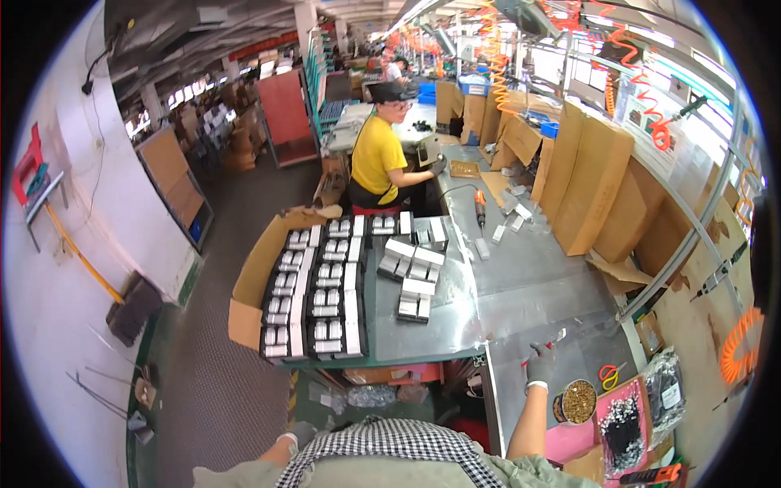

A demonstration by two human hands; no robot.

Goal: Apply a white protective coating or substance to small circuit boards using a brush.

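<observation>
Gripping a slim red-handled tool, the gloved right grip is closed around its middle, beyond the tub of brass-coloured pieces and a little to its left. The tool's pale tip points away from the tub, over the counter; whether it touches that surface, I cannot tell. The tool is too small in view to name its kind. It should prove light and stiff, best held by the red part, well back from the tip, which may be sharp. The left grip, also gloved, is well to the tub's left; I cannot tell if it is closed or holding anything. Scissors lie just beyond the tub, to its right.
</observation>
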